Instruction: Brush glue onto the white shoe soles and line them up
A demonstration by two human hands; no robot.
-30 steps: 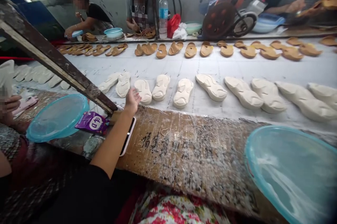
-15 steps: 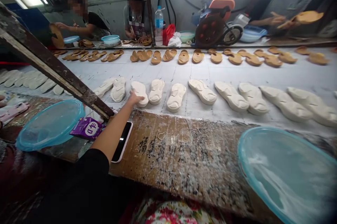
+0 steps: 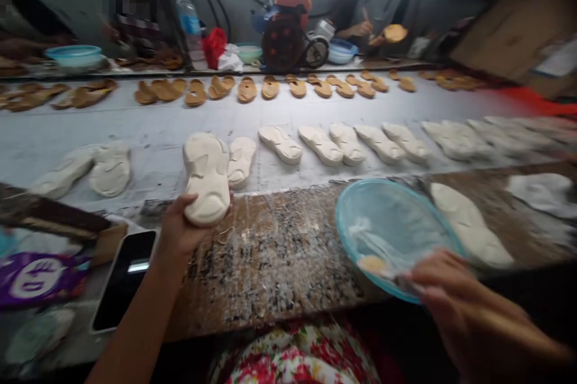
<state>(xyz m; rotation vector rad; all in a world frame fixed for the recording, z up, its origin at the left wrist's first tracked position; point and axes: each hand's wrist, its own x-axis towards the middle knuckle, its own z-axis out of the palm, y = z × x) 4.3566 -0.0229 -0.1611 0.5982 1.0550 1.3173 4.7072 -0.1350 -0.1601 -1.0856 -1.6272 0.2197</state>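
My left hand [image 3: 178, 225] is closed round a white shoe sole [image 3: 207, 179], with the thumb over its near end. The sole is lifted and tilted up towards me, just above the front edge of the white belt [image 3: 148, 137]. On the right, my blurred right hand [image 3: 451, 294] grips a brush with pale bristles [image 3: 373, 264]. Its bristles are over the near rim of a light blue basin [image 3: 345, 234] with whitish smears inside. Beside the raised sole, another white sole [image 3: 242, 161] lies on the belt.
Several white soles [image 3: 320, 145] line the belt's near side; tan soles [image 3: 247, 89] line the far side. One white sole [image 3: 469, 225] lies right of the basin. A phone [image 3: 124, 282] and purple packet [image 3: 40, 279] are at left. Across the belt, a person [image 3: 378, 17] holds a tan piece.
My left hand has lifted a white sole off the belt and drawn it nearer. My right hand has come into view with the brush at the basin. The view has swung right.
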